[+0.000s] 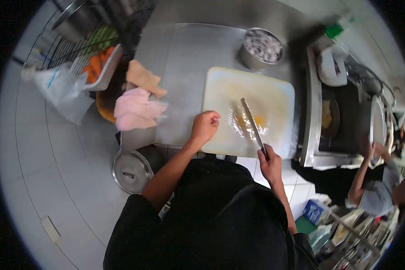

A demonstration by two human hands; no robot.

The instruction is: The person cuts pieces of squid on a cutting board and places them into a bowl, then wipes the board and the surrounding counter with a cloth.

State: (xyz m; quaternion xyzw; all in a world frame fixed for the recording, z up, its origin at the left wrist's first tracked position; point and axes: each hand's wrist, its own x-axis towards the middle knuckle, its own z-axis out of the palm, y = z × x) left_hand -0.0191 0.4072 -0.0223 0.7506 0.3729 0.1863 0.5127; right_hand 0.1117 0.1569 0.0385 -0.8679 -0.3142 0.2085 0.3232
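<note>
My right hand (pixel 270 165) is wrapped round the handle of a long kitchen knife (pixel 252 119), whose blade points away from me over a white cutting board (pixel 220 85). Under and beside the blade lies a crinkled clear plastic wrap (pixel 237 123) with something yellow-orange (pixel 259 121) in it, shiny with reflections. At the board's left edge my left hand (pixel 205 127) is closed, its fingers curled in and nothing showing between them. It is apart from the knife and the wrap.
A metal pot (pixel 255 61) of dark and pale pieces stands behind the board. Pink cloth (pixel 137 109) and brown cloth (pixel 144 76) lie left on the steel counter (pixel 180 58). Carrots (pixel 96 64) fill a white tub. At right, another person (pixel 378 189) works near a pan (pixel 330 118).
</note>
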